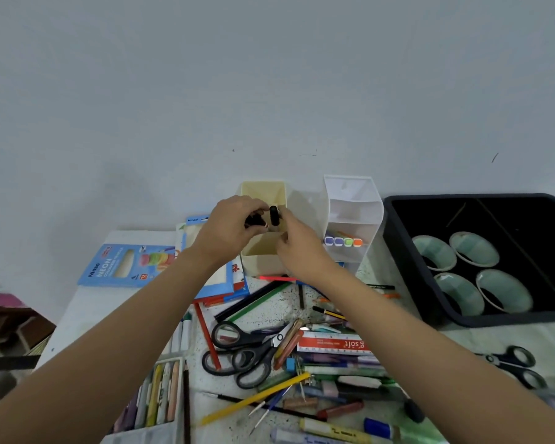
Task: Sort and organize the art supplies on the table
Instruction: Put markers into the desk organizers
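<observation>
Both hands are over the open top of the cream rectangular plastic box (262, 191), which stands against the wall.

Right hand (297, 243): fingertips pinch the small black oblong piece (274, 215), upright, matte, rounded ends, just above the box's opening.
Left hand (234, 222): fingers curled round a second black piece (253, 222), touching distance from the first. Mostly hidden in my grip, so I can't tell its shape or whether it's more than one.

Counts, from the fingers outward:
- Just right of the right hand: one white translucent plastic tiered organiser (354, 205). The lower tier has four round marker ends (343, 241): two blue, one green, one orange.
- Further right: one black plastic bin (394, 216) holding four pale green round bowls (474, 248), glossy, tilted.
- Left of the left hand: one blue cardboard pencil box marked NEON (125, 265), lying flat, with more flat boxes stacked under my left wrist.
- Below my wrists, towards me: two black-handled scissors (242, 346), overlapping in a loose heap of pencils, pens and crayons.
- A third pair of black-handled scissors (515, 365) lies apart, far right.
- One red-and-white flat ruler (334, 344) beside the heap.
- Under my left forearm: one clear tray of chalky pastel sticks (161, 392).
</observation>
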Available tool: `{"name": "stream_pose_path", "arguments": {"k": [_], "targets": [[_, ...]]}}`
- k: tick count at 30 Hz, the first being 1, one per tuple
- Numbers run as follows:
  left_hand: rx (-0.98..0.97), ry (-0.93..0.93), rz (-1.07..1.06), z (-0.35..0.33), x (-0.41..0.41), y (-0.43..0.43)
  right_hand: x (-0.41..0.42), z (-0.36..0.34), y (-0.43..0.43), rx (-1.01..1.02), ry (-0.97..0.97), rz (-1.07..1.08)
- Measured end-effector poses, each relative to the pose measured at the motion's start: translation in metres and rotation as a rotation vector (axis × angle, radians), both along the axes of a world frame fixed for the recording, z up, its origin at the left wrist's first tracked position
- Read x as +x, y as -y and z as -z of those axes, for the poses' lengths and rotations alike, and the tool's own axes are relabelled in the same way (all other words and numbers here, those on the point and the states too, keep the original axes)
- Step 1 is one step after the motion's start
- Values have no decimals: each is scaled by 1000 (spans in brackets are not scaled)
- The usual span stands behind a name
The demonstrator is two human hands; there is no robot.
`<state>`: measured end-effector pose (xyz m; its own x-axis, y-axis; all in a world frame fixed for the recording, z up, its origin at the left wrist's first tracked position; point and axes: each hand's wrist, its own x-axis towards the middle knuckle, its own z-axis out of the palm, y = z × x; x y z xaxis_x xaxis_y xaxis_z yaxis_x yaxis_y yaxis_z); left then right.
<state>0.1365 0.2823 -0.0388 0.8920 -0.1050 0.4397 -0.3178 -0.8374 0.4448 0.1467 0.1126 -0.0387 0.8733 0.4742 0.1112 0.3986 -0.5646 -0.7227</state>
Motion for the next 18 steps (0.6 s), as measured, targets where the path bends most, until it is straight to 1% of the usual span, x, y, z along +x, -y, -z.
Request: {"name": "stream_pose_path", "arguments": {"k": [4, 6, 8, 11, 13, 15, 18], "targets": [[-43, 74, -116, -12, -20, 9, -29, -10, 30, 54, 125, -51], [-83, 85, -115, -20, -40, 20, -41, -14, 56, 49, 164, -59], [-123, 17, -57, -24, -62, 33, -52, -14, 85, -1, 204, -83], [-134, -159, 10, -14, -92, 52, -67, 2, 127, -87, 211, -104], [-74, -237, 88, 2, -107, 65, -73, 19, 151, -171, 188, -128], [13, -258, 146, 21, -118, 78, -77, 38, 169, -285, 192, -176], [163, -296, 114, 42, -131, 96, -82, 59, 187, -392, 213, -204]]}}
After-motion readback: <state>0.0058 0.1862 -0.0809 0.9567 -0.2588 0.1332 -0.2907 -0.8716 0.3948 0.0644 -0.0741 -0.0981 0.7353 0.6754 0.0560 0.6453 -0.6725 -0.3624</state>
